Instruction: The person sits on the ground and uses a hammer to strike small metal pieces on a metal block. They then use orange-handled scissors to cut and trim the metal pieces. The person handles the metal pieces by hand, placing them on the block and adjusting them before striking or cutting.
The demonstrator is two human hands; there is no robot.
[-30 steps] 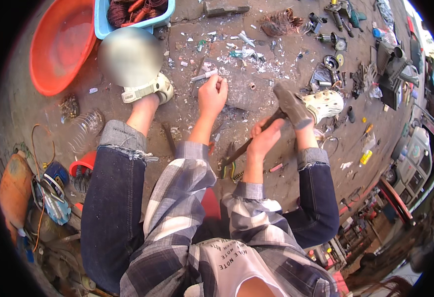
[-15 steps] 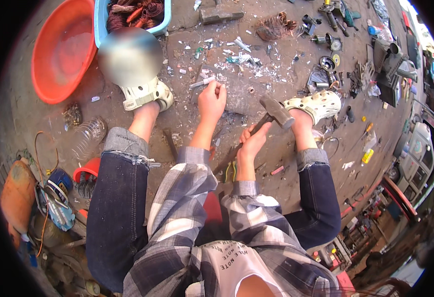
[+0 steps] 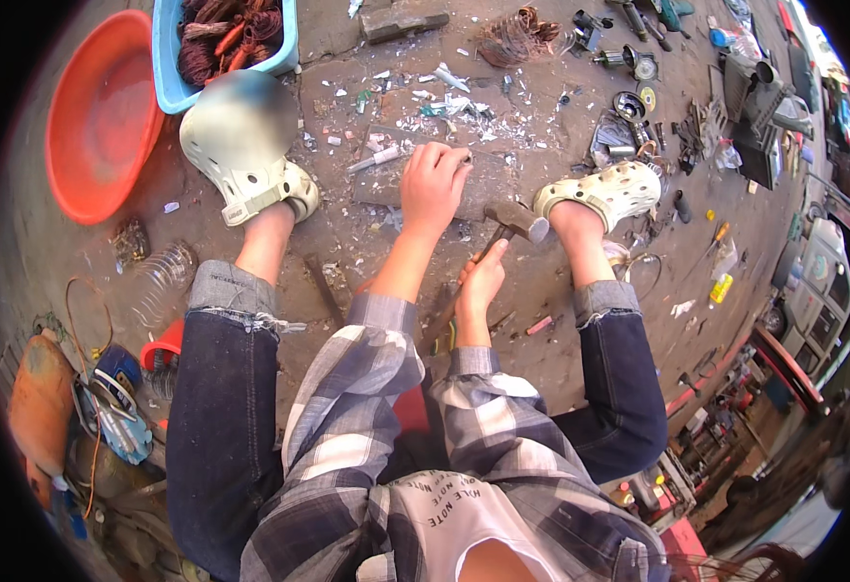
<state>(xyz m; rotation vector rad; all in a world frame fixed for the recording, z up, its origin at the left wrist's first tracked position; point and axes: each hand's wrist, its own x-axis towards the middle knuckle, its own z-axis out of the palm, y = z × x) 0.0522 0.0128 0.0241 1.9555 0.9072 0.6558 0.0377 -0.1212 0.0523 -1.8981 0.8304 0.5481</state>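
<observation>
My right hand (image 3: 483, 278) is wrapped round the handle of a hammer (image 3: 517, 219). Its heavy steel head is up beside my right clog, and the handle slants back toward my lap. My left hand (image 3: 433, 189) is closed above a flat slab (image 3: 493, 181) on the ground. Between thumb and fingertips it pinches a small round piece (image 3: 465, 159), mostly hidden by the fingers. Left of that hand lies a whitish tube (image 3: 374, 159) among broken white scraps (image 3: 454, 107).
A red basin (image 3: 105, 116) and a blue tub (image 3: 289, 44) of copper wire stand at the far left. Copper wire (image 3: 522, 37) and motor parts (image 3: 628, 60) lie farther off. A chisel-like bar (image 3: 324, 289) and pliers (image 3: 444, 339) lie nearby. My clogs (image 3: 604, 194) flank the slab.
My left hand has moved right and taken hold of the small round piece that lay on the slab. The hammer has swung a little left and lower. The whole view has shifted slightly.
</observation>
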